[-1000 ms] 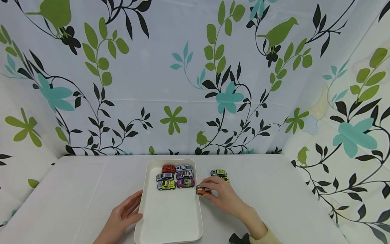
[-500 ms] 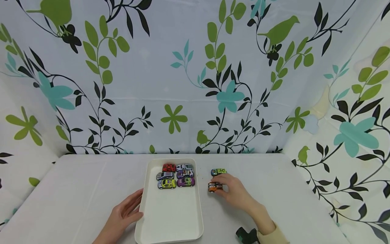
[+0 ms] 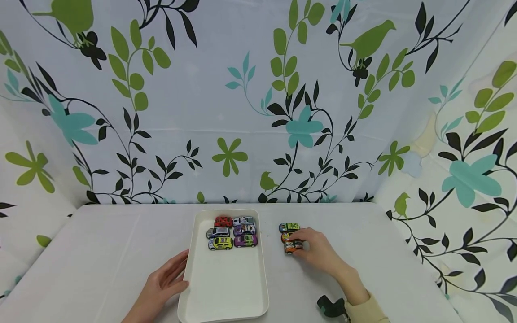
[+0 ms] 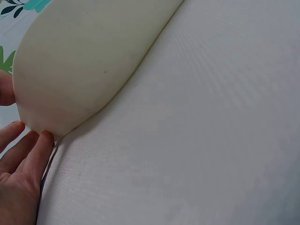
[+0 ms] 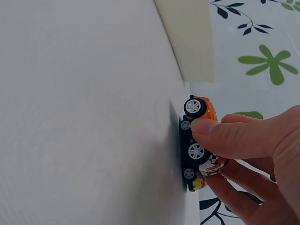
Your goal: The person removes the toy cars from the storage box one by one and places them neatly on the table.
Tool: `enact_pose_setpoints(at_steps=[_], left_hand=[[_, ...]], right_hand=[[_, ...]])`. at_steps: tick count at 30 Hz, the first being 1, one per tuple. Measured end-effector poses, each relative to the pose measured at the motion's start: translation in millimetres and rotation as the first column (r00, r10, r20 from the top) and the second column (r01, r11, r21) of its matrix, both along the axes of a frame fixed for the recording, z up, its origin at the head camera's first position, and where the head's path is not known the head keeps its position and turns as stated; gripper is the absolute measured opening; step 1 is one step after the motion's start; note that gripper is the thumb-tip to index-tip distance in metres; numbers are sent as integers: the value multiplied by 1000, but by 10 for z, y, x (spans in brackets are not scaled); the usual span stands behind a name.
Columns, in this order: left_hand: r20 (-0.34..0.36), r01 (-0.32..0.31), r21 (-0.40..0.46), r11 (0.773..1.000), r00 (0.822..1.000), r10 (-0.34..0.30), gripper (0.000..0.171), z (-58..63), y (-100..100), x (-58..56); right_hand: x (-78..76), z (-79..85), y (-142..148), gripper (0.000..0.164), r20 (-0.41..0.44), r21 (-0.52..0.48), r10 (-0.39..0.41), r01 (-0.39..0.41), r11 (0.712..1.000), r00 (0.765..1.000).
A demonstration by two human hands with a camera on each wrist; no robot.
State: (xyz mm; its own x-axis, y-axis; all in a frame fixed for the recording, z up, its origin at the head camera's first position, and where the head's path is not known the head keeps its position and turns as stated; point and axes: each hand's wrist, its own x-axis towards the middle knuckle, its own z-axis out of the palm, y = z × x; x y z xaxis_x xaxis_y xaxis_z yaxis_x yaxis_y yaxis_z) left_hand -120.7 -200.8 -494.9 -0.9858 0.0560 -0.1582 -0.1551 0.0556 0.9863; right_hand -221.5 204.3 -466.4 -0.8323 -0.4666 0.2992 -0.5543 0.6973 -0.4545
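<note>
My right hand pinches an orange toy car between thumb and fingers. In the head view the orange toy car is just in front of a yellow toy car, partly hidden by my fingers. Behind that stands a green toy car. My left hand lies along the left side of a white tray, its fingertips touching the wall, as the left wrist view also shows on the tray. Several toy cars, among them a purple one, stand in paired rows at the tray's far end.
A black object is by my right wrist, next to the sleeve. The white table ends at a patterned cloth behind, and more cloth hangs at both sides.
My right hand has carried the orange toy car away from the tray's right edge, rightward to the other two cars on the table. The left hand has stayed at the tray.
</note>
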Motion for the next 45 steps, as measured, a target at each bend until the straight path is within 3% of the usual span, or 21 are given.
enact_pose_setpoints(at_steps=[11, 31, 45], left_hand=[[-33, 11, 25, 1000, 999, -10, 71, -15, -8, 23], [11, -2, 8, 1000, 1000, 2, 72, 6, 1, -9], [-31, 9, 16, 1000, 999, -9, 72, -3, 1, 7]], right_hand=[[-32, -43, 53, 34, 43, 16, 36, -36, 999, 998], [-45, -62, 75, 32, -31, 41, 28, -27, 999, 999], [-43, -37, 104, 31, -25, 35, 19, -18, 999, 1000]])
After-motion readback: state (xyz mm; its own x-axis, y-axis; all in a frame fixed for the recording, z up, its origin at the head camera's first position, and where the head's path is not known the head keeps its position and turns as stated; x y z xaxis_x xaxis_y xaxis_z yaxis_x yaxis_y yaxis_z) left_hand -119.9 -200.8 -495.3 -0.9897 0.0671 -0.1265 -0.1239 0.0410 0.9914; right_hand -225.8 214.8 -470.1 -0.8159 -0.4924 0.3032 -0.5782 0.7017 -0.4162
